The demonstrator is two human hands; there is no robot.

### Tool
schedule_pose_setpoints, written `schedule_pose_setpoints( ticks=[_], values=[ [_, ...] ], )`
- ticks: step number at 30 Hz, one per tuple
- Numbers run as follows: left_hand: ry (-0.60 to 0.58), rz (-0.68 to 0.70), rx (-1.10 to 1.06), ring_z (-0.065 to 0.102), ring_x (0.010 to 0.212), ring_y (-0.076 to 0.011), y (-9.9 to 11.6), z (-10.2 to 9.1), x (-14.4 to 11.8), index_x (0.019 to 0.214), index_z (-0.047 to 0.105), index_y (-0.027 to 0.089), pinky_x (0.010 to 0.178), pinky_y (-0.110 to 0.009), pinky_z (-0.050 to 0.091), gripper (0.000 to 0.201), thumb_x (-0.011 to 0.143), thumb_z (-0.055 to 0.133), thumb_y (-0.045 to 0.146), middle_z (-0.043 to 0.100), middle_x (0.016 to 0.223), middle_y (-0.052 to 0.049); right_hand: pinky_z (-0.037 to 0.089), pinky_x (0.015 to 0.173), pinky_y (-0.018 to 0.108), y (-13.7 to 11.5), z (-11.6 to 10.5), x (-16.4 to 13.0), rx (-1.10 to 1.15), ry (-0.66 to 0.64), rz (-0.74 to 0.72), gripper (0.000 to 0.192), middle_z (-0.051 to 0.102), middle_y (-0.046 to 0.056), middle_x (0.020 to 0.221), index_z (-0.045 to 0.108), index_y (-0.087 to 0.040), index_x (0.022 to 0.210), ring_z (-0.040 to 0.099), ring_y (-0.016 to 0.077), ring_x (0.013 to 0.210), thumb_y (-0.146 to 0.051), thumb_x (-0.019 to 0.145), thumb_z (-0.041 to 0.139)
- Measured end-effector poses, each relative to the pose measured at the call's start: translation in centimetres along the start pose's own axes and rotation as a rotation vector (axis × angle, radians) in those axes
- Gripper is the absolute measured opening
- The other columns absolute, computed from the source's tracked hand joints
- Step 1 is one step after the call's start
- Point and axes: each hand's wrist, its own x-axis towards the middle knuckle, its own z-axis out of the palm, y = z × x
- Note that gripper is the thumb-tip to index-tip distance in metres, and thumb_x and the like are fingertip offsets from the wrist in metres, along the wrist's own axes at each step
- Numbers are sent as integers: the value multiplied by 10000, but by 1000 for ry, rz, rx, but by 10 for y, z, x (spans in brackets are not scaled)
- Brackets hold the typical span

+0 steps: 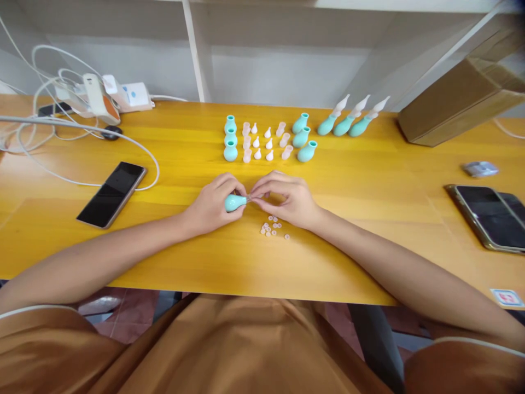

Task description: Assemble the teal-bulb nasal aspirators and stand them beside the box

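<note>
My left hand [212, 203] is closed around a teal squeeze bulb [235, 203], its neck pointing right. At the mouth of that bulb, the fingertips of my right hand [291, 200] pinch a small translucent connector [249, 198]; how deep it sits is hidden. Several small pale pink rings [268, 232] lie loose just below my right hand. Farther back stand teal bulbs [230, 151], pinkish connectors [246, 143] and white pointed tips [256, 142] in short columns, mirrored by further connectors [285, 140] and tilted bulbs [307, 151]. Three assembled bulb syringes [361, 126] lie to their right.
A phone [111, 195] lies at left, near tangled white cables [45, 126] and a power strip [135, 97]. At right are a cardboard box [459, 98], a small shiny packet [480, 168] and more phones [492, 216]. The desk's front edge [262, 297] borders my torso.
</note>
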Motion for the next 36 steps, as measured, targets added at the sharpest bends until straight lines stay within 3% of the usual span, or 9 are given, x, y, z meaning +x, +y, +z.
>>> schedule_pose_setpoints(
  ticks=[11, 19, 23, 27, 30, 33, 36],
  values=[
    [4, 8, -11, 718, 980, -205, 0, -1, 0, 1069, 677, 216, 898, -345, 574, 164, 939, 775, 196, 736, 1049, -32, 677, 888, 400, -1, -6, 2, -197, -54, -150, 91, 838, 71, 1078, 792, -249, 1118, 788, 217, 968, -209, 1081, 721],
    [-16, 7, -13, 726, 1006, -212, 1, -1, 0, 1071, 684, 224, 909, -353, 580, 133, 956, 751, 216, 746, 1070, -42, 668, 857, 456, 1, -6, 1, -196, -134, -101, 121, 833, 79, 1070, 799, -287, 1070, 768, 256, 955, -311, 1100, 683],
    [-8, -37, -28, 724, 975, -209, 2, -3, 1, 1065, 693, 231, 903, -359, 580, 147, 947, 777, 256, 764, 1052, -31, 660, 927, 484, -2, -9, 3, -95, -125, -5, 83, 838, 74, 1098, 806, -296, 1085, 777, 266, 1003, -319, 1076, 726],
    [43, -97, -37, 716, 934, -199, 3, -5, 2, 1050, 672, 224, 888, -348, 575, 156, 945, 776, 273, 769, 1035, -29, 649, 990, 462, -3, -9, 3, 31, 14, 128, 147, 822, 75, 1169, 783, -282, 1133, 773, 253, 1053, -384, 1029, 805],
    [68, -109, -30, 706, 935, -198, 4, -6, 3, 1050, 656, 225, 892, -350, 573, 159, 942, 764, 269, 763, 1041, -29, 659, 877, 384, 4, -7, 0, 181, 104, 311, 332, 787, 73, 1152, 742, -256, 1148, 752, 205, 938, -509, 970, 864],
    [103, -109, -32, 694, 939, -195, 4, -6, 2, 1064, 636, 227, 891, -349, 570, 176, 937, 754, 256, 746, 1041, -28, 629, 681, 310, 10, -5, -2, 443, 41, 546, 490, 774, 44, 980, 714, -231, 1125, 711, 160, 760, -671, 948, 834],
    [142, -90, -41, 689, 956, -193, 3, -4, 2, 1080, 618, 227, 902, -350, 572, 211, 924, 758, 239, 727, 1045, -26, 605, 615, 285, 9, -2, -2, 622, 11, 692, 524, 768, 31, 879, 721, -205, 1034, 695, 142, 688, -696, 913, 857]
  ],
)
